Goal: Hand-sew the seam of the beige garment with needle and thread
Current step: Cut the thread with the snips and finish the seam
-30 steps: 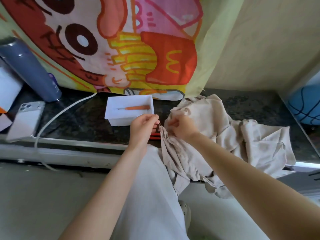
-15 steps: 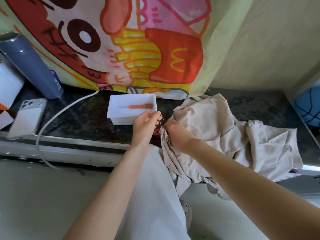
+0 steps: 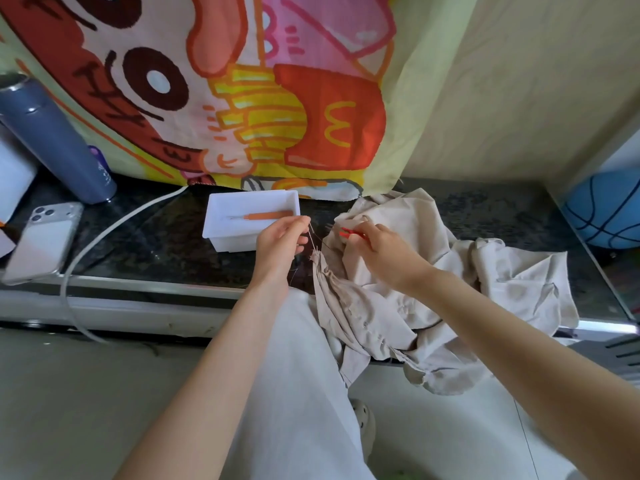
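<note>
The beige garment (image 3: 450, 285) lies crumpled on the dark stone counter (image 3: 145, 244) and hangs over its front edge. My left hand (image 3: 282, 242) pinches the thread (image 3: 312, 239) and holds it taut, rising from the garment's bunched seam edge (image 3: 317, 259). My right hand (image 3: 379, 249) grips a small red tool (image 3: 348, 232), likely thread snips, just right of the thread and over the cloth. The needle is too small to make out.
A white tray (image 3: 249, 202) holding an orange-handled tool (image 3: 263, 215) stands just behind my left hand. At the left are a phone (image 3: 41, 240), a white cable (image 3: 104, 237) and a blue-grey flask (image 3: 52, 140). A printed cloth (image 3: 242, 98) hangs behind; a blue ball (image 3: 609, 209) sits far right.
My right hand has left the seam edge and now holds the red tool up beside the thread. My left hand has drawn the thread up a little.
</note>
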